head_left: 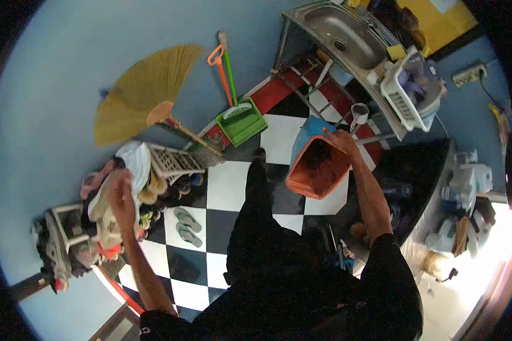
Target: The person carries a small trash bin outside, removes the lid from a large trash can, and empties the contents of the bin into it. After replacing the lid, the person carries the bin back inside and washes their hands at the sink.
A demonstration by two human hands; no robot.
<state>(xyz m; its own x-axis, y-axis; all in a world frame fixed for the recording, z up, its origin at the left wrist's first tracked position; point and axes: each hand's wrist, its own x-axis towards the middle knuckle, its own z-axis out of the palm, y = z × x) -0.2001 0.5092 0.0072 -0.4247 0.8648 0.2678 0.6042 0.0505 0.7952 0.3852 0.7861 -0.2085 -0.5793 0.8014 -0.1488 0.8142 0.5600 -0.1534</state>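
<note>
An orange bin [318, 170] with a dark inside hangs tilted over the checkered floor, its open mouth facing me. My right hand [340, 142] is closed on its upper rim. Just behind the orange bin is a blue container [310, 132], partly hidden by it. My left hand [121, 190] is raised at the left, in front of a shoe rack and a pale cloth or bag [135, 161]. Motion smears its fingers, so their pose cannot be made out.
A steel sink [347, 34] on a metal stand and a white dish basket [401, 96] are at the upper right. A green dustpan [242, 122] leans by the wall, near a broom [148, 91]. Green slippers [188, 227] lie on the floor.
</note>
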